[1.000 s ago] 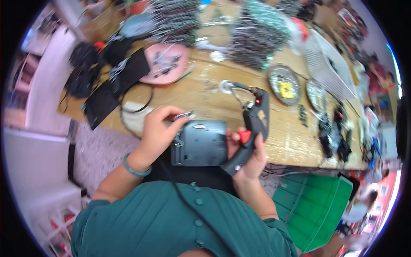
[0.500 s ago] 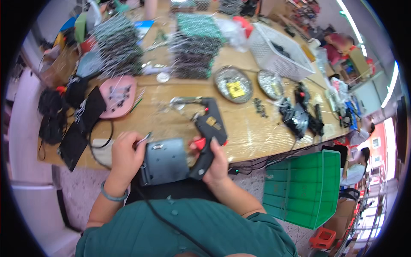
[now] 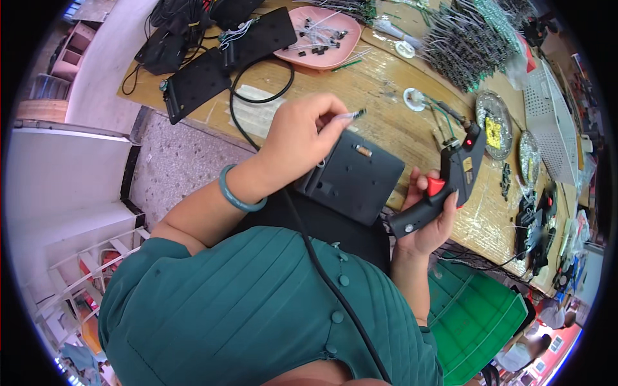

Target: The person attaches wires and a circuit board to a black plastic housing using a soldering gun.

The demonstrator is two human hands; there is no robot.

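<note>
My left hand (image 3: 293, 141) pinches a thin white wire with a small dark end (image 3: 355, 114) between thumb and fingers. Just below it, a flat black plastic casing (image 3: 354, 186) lies at the table's near edge, over my lap, with a small metallic part near its upper edge. My right hand (image 3: 432, 222) is wrapped round the grip of a black pistol-shaped soldering gun (image 3: 468, 151), its fingers close to the red trigger (image 3: 436, 186). A red light glows on the gun, and its tip points up and left, away from the casing.
A pink plate (image 3: 351, 29) of small parts sits at the far side, beside black casings (image 3: 196, 83) and a looped black cable (image 3: 293, 80). Wired circuit boards (image 3: 467, 45), metal dishes (image 3: 505, 106) and a white basket (image 3: 547, 122) stand farther right. A green crate (image 3: 473, 315) is below the table.
The whole view has turned and shifted, so the bench now slants down to the right. Both hands keep their holds on the wire and the soldering gun.
</note>
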